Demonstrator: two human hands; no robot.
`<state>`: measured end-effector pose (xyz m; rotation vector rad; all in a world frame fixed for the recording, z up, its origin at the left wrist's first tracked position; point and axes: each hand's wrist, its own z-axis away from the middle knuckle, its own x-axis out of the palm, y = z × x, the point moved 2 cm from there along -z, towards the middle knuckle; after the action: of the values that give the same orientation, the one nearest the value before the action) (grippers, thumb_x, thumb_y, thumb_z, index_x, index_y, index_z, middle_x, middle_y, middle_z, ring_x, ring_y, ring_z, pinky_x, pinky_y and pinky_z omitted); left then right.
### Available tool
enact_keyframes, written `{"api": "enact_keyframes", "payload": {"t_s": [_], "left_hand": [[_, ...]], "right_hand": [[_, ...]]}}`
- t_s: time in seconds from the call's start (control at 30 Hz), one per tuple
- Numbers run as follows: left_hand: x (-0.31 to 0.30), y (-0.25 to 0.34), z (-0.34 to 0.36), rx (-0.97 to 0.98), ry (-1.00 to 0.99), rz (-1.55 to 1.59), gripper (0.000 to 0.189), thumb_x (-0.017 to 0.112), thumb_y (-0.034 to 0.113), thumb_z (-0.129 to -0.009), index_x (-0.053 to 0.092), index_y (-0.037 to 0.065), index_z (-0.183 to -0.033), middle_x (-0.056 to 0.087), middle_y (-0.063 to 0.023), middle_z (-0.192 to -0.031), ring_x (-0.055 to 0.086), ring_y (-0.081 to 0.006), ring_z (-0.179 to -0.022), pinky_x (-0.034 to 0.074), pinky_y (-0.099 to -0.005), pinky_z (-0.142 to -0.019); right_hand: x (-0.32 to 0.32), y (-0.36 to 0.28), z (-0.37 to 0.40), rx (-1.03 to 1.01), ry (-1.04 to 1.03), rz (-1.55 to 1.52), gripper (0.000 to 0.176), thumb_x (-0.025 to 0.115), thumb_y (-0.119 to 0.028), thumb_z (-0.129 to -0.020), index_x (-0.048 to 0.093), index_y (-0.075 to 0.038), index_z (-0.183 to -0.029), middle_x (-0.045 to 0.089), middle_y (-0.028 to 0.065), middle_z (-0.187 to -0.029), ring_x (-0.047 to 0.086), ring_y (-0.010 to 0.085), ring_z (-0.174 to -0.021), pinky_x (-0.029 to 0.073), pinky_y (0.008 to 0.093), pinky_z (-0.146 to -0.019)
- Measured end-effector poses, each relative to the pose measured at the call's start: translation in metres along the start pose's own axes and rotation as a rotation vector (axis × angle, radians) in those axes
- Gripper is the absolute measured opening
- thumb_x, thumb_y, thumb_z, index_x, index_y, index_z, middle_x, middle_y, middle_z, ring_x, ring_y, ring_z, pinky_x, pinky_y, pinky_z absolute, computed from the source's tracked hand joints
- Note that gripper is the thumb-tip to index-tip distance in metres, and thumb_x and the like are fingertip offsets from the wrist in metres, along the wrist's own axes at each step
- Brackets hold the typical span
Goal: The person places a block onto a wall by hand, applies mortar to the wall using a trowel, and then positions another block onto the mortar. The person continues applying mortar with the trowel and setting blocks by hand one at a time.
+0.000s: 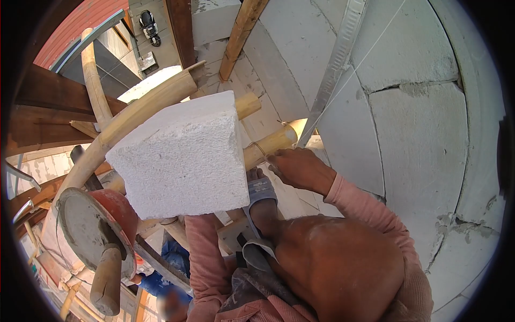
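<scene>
White, rough, rectangular block (182, 166) lies left of the curled right hand (300, 167), long side crosswise, pink left sleeve (204, 257) nearer; right fingers at the round tan bamboo pole (280, 139), grip unclear; left hand hidden.

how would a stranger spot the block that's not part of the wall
Start at the pale wall filling the right side. Go left past the right hand to the block just left of centre. Unlike the wall's blocks, it stands apart, bright white and rough-faced.
</scene>
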<state>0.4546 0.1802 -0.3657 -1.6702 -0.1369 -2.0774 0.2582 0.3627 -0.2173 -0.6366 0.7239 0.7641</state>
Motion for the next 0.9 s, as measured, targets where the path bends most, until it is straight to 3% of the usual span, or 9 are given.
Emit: {"api": "enact_keyframes", "payload": {"t_s": [0.13,0.33,0.43,0.53,0.63,0.7,0.73,0.77,0.9], "left_hand": [[0.002,0.0,-0.005,0.001,-0.011,-0.01,0.071,0.037,0.059,-0.103,0.032,0.012,-0.156,0.036,-0.014,-0.159,0.032,-0.0361,-0.147,0.026,-0.0559,-0.12],[0.006,0.001,-0.026,0.014,-0.039,-0.015,0.07,0.037,0.059,-0.103,0.033,0.012,-0.155,0.038,-0.0136,-0.158,0.034,-0.0356,-0.146,0.028,-0.0541,-0.12],[0.012,-0.008,-0.052,0.004,-0.099,-0.013,0.07,0.037,0.059,-0.103,0.034,0.012,-0.155,0.038,-0.0133,-0.158,0.034,-0.0353,-0.146,0.029,-0.0532,-0.12],[0.021,-0.022,-0.094,-0.026,-0.21,-0.013,0.07,0.037,0.059,-0.103,0.035,0.012,-0.155,0.039,-0.0131,-0.158,0.035,-0.035,-0.146,0.03,-0.0523,-0.12],[0.035,-0.033,-0.139,-0.014,-0.192,-0.091,0.069,0.038,0.06,-0.103,0.037,0.013,-0.153,0.043,-0.0116,-0.155,0.04,-0.0337,-0.142,0.035,-0.0504,-0.118],[0.042,-0.039,-0.173,-0.011,-0.237,-0.17,0.069,0.039,0.063,-0.102,0.038,0.014,-0.151,0.046,-0.0099,-0.15,0.045,-0.0318,-0.137,0.039,-0.048,-0.115],[0.044,-0.039,-0.192,-0.014,-0.307,-0.217,0.07,0.041,0.065,-0.1,0.039,0.015,-0.15,0.048,-0.009,-0.148,0.047,-0.0306,-0.135,0.041,-0.0464,-0.114],[0.045,-0.039,-0.209,0.016,-0.271,-0.259,0.072,0.042,0.068,-0.099,0.039,0.016,-0.149,0.05,-0.008,-0.145,0.049,-0.029,-0.132,0.043,-0.0449,-0.112],[0.05,-0.042,-0.281,0.279,0.098,-0.65,0.082,0.047,0.078,-0.091,0.04,0.018,-0.146,0.053,-0.0043,-0.138,0.053,-0.0223,-0.126,0.049,-0.0395,-0.106]], "right_hand": [[-0.044,-0.001,-0.009,-0.069,0.16,-0.027,0.03,0.058,-0.014,-0.099,0.065,-0.004,-0.126,0.069,0.0197,-0.12,0.071,0.0332,-0.1,0.058,0.0439,-0.087],[-0.122,-0.002,-0.006,0.175,0.495,-1.176,0.039,0.048,-0.017,-0.105,0.052,0.002,-0.139,0.065,0.0196,-0.122,0.07,0.0298,-0.102,0.056,0.043,-0.087],[-0.112,-0.018,-0.016,-0.141,0.806,-1.41,0.049,0.04,-0.026,-0.11,0.041,0.007,-0.146,0.058,0.0222,-0.13,0.065,0.0293,-0.115,0.05,0.0402,-0.1],[-0.101,-0.026,-0.022,-0.414,0.883,-1.059,0.079,0.047,-0.047,-0.105,0.018,0.006,-0.156,0.039,0.0297,-0.148,0.048,0.0334,-0.136,0.039,0.0414,-0.113],[-0.099,-0.027,-0.04,-0.304,0.796,-1.268,0.107,0.054,-0.067,-0.095,0.004,0.004,-0.159,0.028,0.0294,-0.154,0.039,0.038,-0.142,0.039,0.0519,-0.112],[-0.104,-0.026,-0.051,-0.141,0.62,-1.695,0.111,0.055,-0.07,-0.093,0.005,0.004,-0.158,0.029,0.0294,-0.153,0.04,0.0402,-0.141,0.04,0.0559,-0.111],[-0.118,-0.026,-0.051,-0.195,0.6,-1.741,0.088,0.049,-0.066,-0.099,0.02,-0.008,-0.158,0.03,0.0223,-0.156,0.036,0.0358,-0.145,0.034,0.0597,-0.115],[-0.124,-0.021,-0.057,-0.172,0.609,-1.734,0.087,0.049,-0.065,-0.099,0.021,-0.007,-0.158,0.032,0.0227,-0.155,0.037,0.0358,-0.144,0.035,0.0594,-0.115],[-0.141,0.0,-0.075,-0.123,0.665,-1.766,0.088,0.062,-0.056,-0.096,0.027,0.001,-0.152,0.04,0.0251,-0.145,0.042,0.0362,-0.14,0.044,0.0548,-0.11]]}}
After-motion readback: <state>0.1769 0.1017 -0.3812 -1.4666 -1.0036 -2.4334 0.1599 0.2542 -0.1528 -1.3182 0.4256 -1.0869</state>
